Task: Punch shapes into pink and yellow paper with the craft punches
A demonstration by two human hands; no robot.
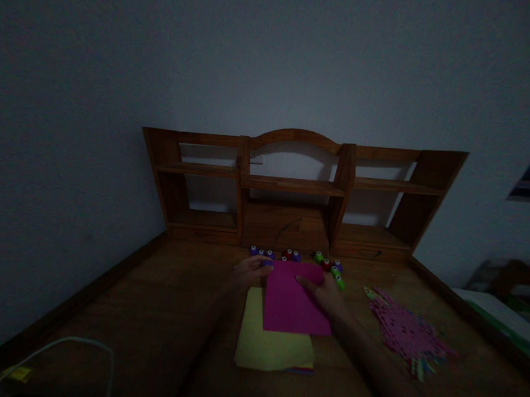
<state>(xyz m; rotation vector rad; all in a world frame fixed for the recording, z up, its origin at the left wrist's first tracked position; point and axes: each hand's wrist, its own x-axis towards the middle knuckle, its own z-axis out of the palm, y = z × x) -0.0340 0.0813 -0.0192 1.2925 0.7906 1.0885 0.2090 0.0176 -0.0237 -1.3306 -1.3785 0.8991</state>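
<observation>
A sheet of magenta paper [292, 305] is held between my two hands above the desk. My left hand [249, 272] pinches its upper left corner. On the right side, my right hand [324, 292] grips the sheet with the thumb lying on its face and the other fingers hidden behind it. Below and partly covered by it lies a stack of paper [273, 352], yellow on top, with darker coloured edges peeking out at the bottom right.
Several small purple, red and green knob-like objects [326, 264] stand behind my hands. A pink dotted bundle [403, 327] lies at right. A wooden shelf unit [293, 185] backs the desk. A pale cable [81, 339] curves at lower left near a yellow item [18, 374].
</observation>
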